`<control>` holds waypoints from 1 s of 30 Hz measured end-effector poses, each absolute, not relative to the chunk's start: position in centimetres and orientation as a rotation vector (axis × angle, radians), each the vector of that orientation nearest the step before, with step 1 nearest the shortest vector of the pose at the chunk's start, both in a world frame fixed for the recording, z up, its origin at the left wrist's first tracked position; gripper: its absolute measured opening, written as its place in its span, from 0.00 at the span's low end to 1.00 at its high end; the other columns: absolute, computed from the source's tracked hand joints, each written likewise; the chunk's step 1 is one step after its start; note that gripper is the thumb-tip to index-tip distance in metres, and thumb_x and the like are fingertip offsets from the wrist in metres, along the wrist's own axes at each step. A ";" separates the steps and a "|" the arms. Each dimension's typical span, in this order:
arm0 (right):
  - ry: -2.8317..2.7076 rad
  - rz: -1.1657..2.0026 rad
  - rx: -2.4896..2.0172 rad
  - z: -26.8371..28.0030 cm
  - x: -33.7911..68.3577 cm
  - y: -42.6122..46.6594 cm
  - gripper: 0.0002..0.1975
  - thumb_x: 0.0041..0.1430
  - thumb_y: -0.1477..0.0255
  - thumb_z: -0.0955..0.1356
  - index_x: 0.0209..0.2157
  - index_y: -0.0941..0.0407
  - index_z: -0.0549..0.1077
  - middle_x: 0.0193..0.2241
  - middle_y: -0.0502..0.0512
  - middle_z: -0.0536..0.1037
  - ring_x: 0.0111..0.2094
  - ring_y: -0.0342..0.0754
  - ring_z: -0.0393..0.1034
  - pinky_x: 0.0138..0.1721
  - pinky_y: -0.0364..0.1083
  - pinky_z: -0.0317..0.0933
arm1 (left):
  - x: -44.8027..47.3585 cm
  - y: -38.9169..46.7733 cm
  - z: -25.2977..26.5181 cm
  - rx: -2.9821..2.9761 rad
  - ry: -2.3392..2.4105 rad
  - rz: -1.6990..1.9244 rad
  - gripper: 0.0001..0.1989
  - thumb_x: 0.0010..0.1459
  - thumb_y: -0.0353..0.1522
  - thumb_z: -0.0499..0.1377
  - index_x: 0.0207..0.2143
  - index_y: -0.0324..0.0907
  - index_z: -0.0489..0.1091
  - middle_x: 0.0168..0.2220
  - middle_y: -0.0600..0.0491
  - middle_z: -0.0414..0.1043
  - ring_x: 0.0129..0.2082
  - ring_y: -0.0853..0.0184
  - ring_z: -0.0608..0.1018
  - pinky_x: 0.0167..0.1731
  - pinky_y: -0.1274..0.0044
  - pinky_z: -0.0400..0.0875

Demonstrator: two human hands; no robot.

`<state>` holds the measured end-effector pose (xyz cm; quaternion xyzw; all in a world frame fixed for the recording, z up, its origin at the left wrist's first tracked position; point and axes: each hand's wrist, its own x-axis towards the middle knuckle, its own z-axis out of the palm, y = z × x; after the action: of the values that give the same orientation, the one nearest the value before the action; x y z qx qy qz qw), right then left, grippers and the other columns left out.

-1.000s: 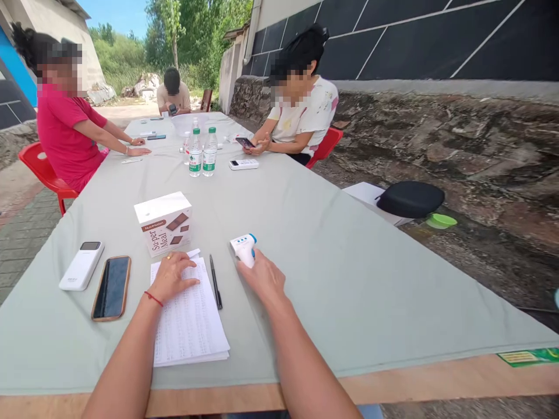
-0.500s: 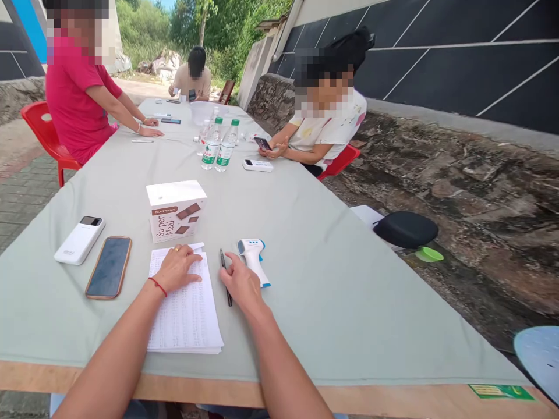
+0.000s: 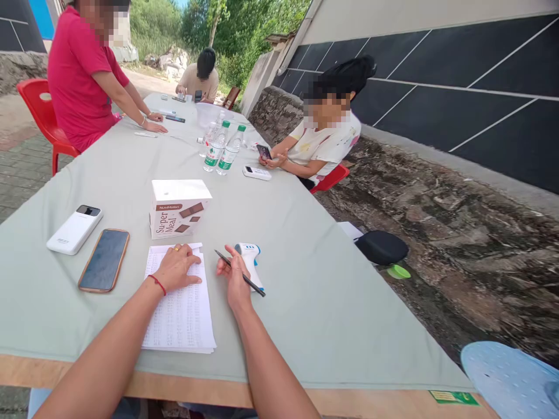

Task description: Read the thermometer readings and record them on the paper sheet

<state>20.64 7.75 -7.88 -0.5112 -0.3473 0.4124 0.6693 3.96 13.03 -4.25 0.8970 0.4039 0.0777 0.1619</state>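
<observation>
My left hand (image 3: 178, 269) lies with fingers spread on a stack of paper sheets (image 3: 187, 320) covered in rows of small writing. To the right of the stack, my right hand (image 3: 236, 279) holds a black pen (image 3: 252, 285), its tip toward the upper left and its other end slanting down to the right. Just behind that hand lies a white and blue infrared thermometer (image 3: 250, 251), partly hidden by it. Beyond the papers stands a white and brown box (image 3: 181, 209) marked "Su-per Meal".
A smartphone (image 3: 103, 260) and a white power bank (image 3: 75, 230) lie at left. Water bottles (image 3: 230, 150) stand farther back, near another white power bank (image 3: 257, 173). People sit along both sides and at the far end of the table (image 3: 332, 326).
My right hand has picked the pen up off the table and turned it. My left hand stays on the papers. The view has tilted and shifted slightly.
</observation>
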 end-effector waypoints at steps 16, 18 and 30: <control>-1.090 0.766 -1.567 -7.8 19.1 7.5 0.08 0.44 0.65 0.65 0.23 0.55 0.71 0.19 0.49 0.72 0.23 0.45 0.63 0.26 0.45 0.59 | 4.2 12.9 -4.2 2.567 1.164 0.241 0.21 0.49 0.42 0.67 0.45 0.47 0.73 0.44 0.48 0.65 0.44 0.58 0.68 0.46 0.65 0.63; -1.108 0.768 -1.579 -7.9 19.1 7.5 0.08 0.44 0.65 0.65 0.23 0.55 0.71 0.19 0.49 0.72 0.23 0.46 0.63 0.26 0.45 0.59 | 4.2 12.9 -4.2 2.572 1.160 0.249 0.20 0.49 0.42 0.66 0.45 0.48 0.73 0.43 0.48 0.65 0.44 0.58 0.68 0.46 0.65 0.63; -1.150 0.784 -1.601 -8.5 19.3 7.5 0.08 0.46 0.65 0.65 0.25 0.55 0.71 0.21 0.49 0.73 0.24 0.46 0.65 0.29 0.45 0.60 | 4.3 12.7 -3.7 2.573 1.171 0.217 0.20 0.49 0.42 0.67 0.44 0.47 0.74 0.44 0.49 0.66 0.44 0.59 0.68 0.46 0.66 0.63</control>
<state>19.29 7.45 -8.46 -0.6585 -0.4731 0.3225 0.4885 4.26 12.68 -3.69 0.8968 0.4082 0.0758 0.1527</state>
